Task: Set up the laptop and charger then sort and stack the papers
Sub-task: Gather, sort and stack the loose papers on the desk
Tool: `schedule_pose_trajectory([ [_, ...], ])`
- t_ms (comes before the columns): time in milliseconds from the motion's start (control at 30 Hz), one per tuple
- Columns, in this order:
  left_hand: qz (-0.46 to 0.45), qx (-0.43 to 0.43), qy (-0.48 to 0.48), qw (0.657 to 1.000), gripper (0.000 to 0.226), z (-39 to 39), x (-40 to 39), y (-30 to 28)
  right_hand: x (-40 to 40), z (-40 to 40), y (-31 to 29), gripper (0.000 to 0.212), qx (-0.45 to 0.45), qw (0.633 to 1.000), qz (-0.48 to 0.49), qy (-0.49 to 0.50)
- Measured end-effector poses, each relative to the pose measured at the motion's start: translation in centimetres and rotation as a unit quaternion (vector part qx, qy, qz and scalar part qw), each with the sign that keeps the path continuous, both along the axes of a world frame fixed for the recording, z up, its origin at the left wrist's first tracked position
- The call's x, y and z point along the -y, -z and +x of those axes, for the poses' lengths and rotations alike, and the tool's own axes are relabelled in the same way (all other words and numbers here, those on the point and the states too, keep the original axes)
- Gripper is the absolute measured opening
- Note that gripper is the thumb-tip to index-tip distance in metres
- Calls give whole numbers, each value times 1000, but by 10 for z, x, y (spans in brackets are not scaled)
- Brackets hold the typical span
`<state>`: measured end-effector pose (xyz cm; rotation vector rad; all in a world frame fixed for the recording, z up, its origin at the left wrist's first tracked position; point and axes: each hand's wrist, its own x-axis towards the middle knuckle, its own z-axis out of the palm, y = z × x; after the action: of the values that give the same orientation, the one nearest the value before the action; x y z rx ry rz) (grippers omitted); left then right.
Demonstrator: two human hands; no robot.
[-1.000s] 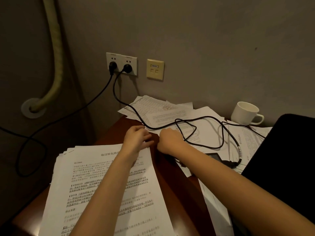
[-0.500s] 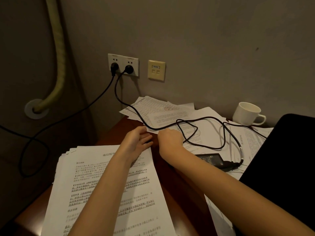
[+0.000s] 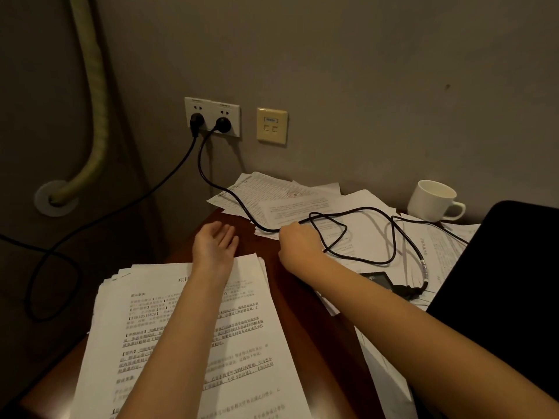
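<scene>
Black cable (image 3: 357, 211) is what my right hand (image 3: 298, 244) has come down on: the fingers are curled over at the near edge of the scattered papers (image 3: 302, 204), right where the cord crosses them, though from above I cannot tell whether they pinch the cord, a sheet, or nothing. My left hand (image 3: 215, 244) hovers flat and relaxed over bare table (image 3: 290, 297), fingers straight, holding nothing, just beyond the top edge of the neat stack (image 3: 187, 343) that my forearm lies across. What matters for the coming move is that the loose sheets lie ahead and to the right of both hands, against the wall, so my right hand is the nearer one, and the charger cord lies on top of them. It runs down from its plug in the wall socket (image 3: 212, 116), along the sheets from left to right, loops twice, and ends at the power brick (image 3: 378, 279) beside my right forearm. I judge the cord must be lifted clear before any sheet will slide out. The papers are thin printed pages, fanned at odd angles and overlapping, some reaching toward the white mug (image 3: 431, 199).
</scene>
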<state>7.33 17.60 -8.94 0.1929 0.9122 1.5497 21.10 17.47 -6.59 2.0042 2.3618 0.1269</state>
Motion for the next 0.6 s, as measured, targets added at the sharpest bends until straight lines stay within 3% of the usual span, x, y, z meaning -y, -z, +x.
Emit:
schedule_pose_trajectory([
  [267, -10, -89, 114, 989, 40, 9, 1, 0, -6, -5, -5, 26, 0, 1000, 4, 27],
  [433, -25, -84, 172, 981, 39, 10, 4, -1, -6, -2, -5, 22, -31, 998, 28, 52],
  [533, -30, -77, 181, 980, 35, 9, 4, -1, -5, 2, -6, 7, -67, 995, 32, 62],
  [600, -27, -76, 199, 977, 44, 9, 3, -2, -4, 3, -7, 31, -104, 992, 29, 65],
])
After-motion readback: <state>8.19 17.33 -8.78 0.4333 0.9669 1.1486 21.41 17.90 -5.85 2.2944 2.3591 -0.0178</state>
